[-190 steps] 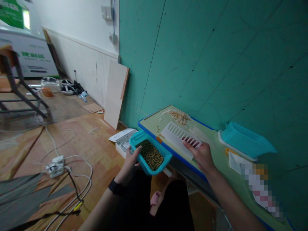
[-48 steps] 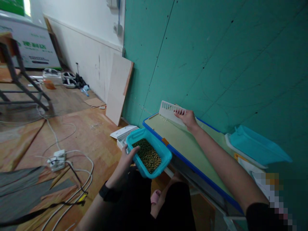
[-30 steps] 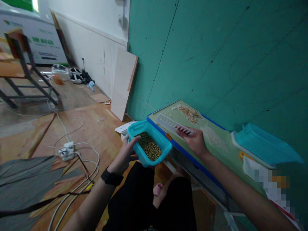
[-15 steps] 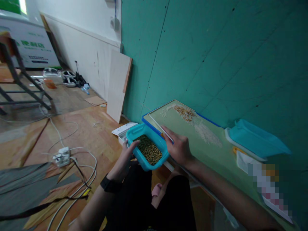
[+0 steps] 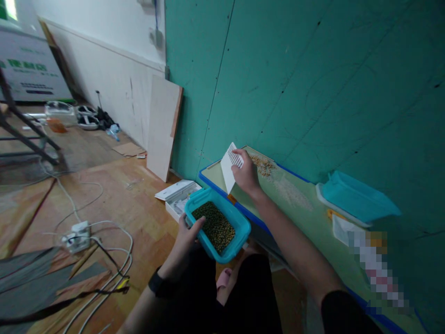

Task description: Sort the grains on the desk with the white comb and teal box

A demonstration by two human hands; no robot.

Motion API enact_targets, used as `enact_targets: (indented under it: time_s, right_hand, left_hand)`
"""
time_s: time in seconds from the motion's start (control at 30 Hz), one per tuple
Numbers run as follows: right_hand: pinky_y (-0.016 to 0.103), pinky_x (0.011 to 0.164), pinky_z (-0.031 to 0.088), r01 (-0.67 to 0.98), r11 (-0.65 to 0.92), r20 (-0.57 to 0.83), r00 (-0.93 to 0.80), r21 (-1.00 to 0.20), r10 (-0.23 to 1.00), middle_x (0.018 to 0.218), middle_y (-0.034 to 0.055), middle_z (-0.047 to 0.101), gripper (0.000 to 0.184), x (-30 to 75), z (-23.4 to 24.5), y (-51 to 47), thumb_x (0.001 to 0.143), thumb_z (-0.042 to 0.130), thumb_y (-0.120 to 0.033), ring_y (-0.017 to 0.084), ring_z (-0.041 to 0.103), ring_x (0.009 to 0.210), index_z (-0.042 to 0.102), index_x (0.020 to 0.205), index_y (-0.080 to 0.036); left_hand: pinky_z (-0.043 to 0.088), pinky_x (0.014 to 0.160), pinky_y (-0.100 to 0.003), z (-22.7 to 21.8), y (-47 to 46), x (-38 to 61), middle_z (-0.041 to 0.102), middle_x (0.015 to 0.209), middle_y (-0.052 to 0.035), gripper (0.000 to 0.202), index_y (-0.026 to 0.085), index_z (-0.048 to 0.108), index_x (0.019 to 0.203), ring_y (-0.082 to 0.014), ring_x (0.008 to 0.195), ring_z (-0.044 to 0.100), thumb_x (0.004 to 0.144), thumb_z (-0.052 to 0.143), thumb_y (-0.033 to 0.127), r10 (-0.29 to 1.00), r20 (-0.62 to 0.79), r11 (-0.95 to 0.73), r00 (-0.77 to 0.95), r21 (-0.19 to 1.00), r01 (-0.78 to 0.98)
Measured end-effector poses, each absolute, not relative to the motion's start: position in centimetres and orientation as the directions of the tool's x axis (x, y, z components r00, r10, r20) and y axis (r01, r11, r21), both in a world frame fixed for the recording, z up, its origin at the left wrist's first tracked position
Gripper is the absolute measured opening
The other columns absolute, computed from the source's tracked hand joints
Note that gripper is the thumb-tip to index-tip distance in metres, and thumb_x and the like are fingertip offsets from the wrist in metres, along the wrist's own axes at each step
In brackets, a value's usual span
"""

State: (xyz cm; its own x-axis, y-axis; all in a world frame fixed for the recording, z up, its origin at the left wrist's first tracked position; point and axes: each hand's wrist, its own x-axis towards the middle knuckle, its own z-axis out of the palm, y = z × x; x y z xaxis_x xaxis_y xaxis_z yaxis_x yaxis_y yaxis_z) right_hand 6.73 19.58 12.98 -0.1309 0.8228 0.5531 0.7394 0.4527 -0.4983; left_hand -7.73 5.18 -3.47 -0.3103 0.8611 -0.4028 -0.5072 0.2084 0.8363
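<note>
My left hand (image 5: 190, 236) grips the near left rim of a turquoise plastic box (image 5: 239, 222), its thumb over the edge. Inside the box lie green beans (image 5: 212, 215) and yellowish beans (image 5: 222, 239), side by side. My right hand (image 5: 246, 171) is closed on a flat white slotted scraper (image 5: 228, 169), tilted upright over the far left end of the low table (image 5: 295, 227). Just beyond that hand, a heap of yellow soybeans (image 5: 262, 166) lies on the tabletop, and a streak of pale grains (image 5: 292, 192) spreads to the right of it.
Along the wall, a second turquoise box (image 5: 358, 197) rests on the table, beside a white item with a yellow part. An open white case (image 5: 179, 197) sits left of the table. A board (image 5: 163, 127) leans on the wall. Cables and a power strip (image 5: 78, 236) lie on the floor.
My right hand has risen and moved away from the box, turning the white scraper from edge-on to face-on. The box in my left hand has shifted slightly toward me. The camera view has turned slightly right.
</note>
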Motion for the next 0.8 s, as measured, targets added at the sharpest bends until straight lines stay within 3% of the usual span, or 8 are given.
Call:
enact_targets:
  time_s: [0.1, 0.27, 0.4, 0.53, 0.67, 0.8]
  right_hand:
    - [0.041, 0.098, 0.053, 0.716, 0.428, 0.616, 0.004, -0.552, 0.787, 0.133, 0.0127, 0.069, 0.066, 9.6, 13.3, 22.5, 0.073, 0.054, -0.012, 0.029, 0.067, 0.113, 0.058, 0.138, -0.018]
    - [0.041, 0.084, 0.055, 0.712, 0.292, 0.542, 0.147, -0.638, 0.827, 0.099, 0.0109, 0.076, 0.047, 13.7, 13.1, 27.2, 0.066, 0.056, -0.018, 0.027, 0.068, 0.087, 0.072, 0.110, -0.014]
    - [0.039, 0.080, 0.055, 0.699, 0.247, 0.511, 0.196, -0.671, 0.837, 0.089, 0.0090, 0.075, 0.042, 15.2, 12.4, 29.6, 0.064, 0.057, -0.021, 0.024, 0.066, 0.080, 0.075, 0.101, -0.013]
    - [0.040, 0.084, 0.056, 0.717, 0.245, 0.487, 0.150, -0.653, 0.860, 0.098, 0.0110, 0.077, 0.054, 15.6, 13.3, 30.9, 0.065, 0.057, -0.021, 0.027, 0.069, 0.091, 0.073, 0.115, -0.012]
    - [0.042, 0.095, 0.054, 0.814, 0.214, 0.515, 0.119, -0.540, 0.849, 0.125, 0.0154, 0.072, 0.069, 14.2, 15.1, 31.1, 0.068, 0.054, -0.017, 0.030, 0.068, 0.111, 0.062, 0.136, -0.013]
    - [0.038, 0.096, 0.052, 0.852, 0.187, 0.502, 0.100, -0.489, 0.859, 0.126, 0.0145, 0.071, 0.059, 10.7, 15.9, 30.8, 0.072, 0.051, -0.014, 0.028, 0.067, 0.112, 0.064, 0.130, -0.017]
  left_hand:
    - [0.063, 0.087, -0.042, -3.8, 5.2, -7.6, 0.073, 0.118, -0.0135, 0.076, 0.023, 0.048, 0.138, -0.0305, 0.110, 0.073, 0.075, 0.089, 0.036, 0.860, -0.401, 0.206, -0.317, 0.839, -0.503]
    - [0.062, 0.092, -0.044, -4.2, 5.0, -7.6, 0.072, 0.122, -0.0132, 0.069, 0.024, 0.050, 0.135, -0.0307, 0.117, 0.071, 0.078, 0.086, 0.037, 0.867, -0.383, 0.189, -0.318, 0.844, -0.502]
    - [0.062, 0.094, -0.044, -4.1, 4.9, -7.6, 0.071, 0.125, -0.0138, 0.071, 0.023, 0.051, 0.132, -0.0314, 0.118, 0.071, 0.074, 0.089, 0.035, 0.872, -0.379, 0.175, -0.311, 0.833, -0.524]
    - [0.065, 0.086, -0.043, -3.9, 4.7, -7.7, 0.070, 0.128, -0.0145, 0.074, 0.025, 0.049, 0.135, -0.0328, 0.116, 0.072, 0.074, 0.089, 0.037, 0.883, -0.384, 0.194, -0.269, 0.821, -0.537]
    - [0.066, 0.079, -0.042, -3.6, 4.5, -7.8, 0.069, 0.130, -0.0147, 0.075, 0.026, 0.048, 0.137, -0.0332, 0.112, 0.074, 0.075, 0.089, 0.039, 0.875, -0.418, 0.243, -0.245, 0.816, -0.524]
    - [0.066, 0.082, -0.044, -3.4, 4.5, -7.7, 0.071, 0.123, -0.0136, 0.075, 0.026, 0.049, 0.134, -0.0331, 0.110, 0.074, 0.072, 0.091, 0.038, 0.868, -0.423, 0.242, -0.259, 0.817, -0.524]
